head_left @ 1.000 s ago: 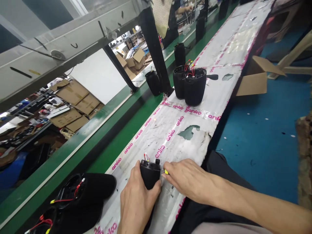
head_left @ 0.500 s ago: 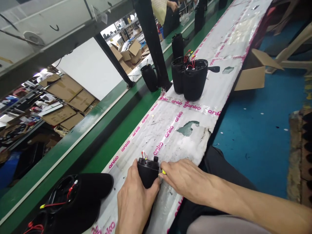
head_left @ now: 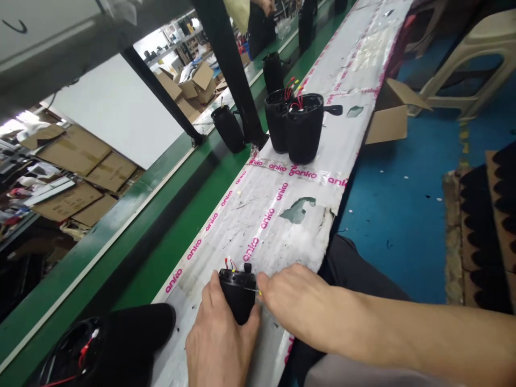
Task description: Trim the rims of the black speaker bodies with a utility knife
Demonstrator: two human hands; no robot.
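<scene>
A black fabric-covered speaker housing (head_left: 239,303), with red wires (head_left: 228,264) and a short strap tab (head_left: 247,267) at its top, is in the lower middle. My left hand (head_left: 217,338) is wrapped around it, thumb on the near right side. From the right, my right hand (head_left: 298,303) is closed on a thin metal tool with a yellow handle (head_left: 260,293), apparently a screwdriver. Its shaft lies against the housing just below the rim; the tip is hard to make out. The fingers cover most of the handle.
Two similar housings (head_left: 304,131) with red wires stand farther up the covered bench (head_left: 262,188). Another black housing (head_left: 133,328) lies at lower left. Left of the bench runs a green conveyor (head_left: 189,209), with a dark post (head_left: 231,70) beside it. A cardboard box (head_left: 389,123) and stool (head_left: 471,59) are at right.
The view has swung slightly right, so the scene sits farther left. My right hand's grip has turned, leaving less yellow showing and the shaft lying along the rim. The left hand keeps its hold.
</scene>
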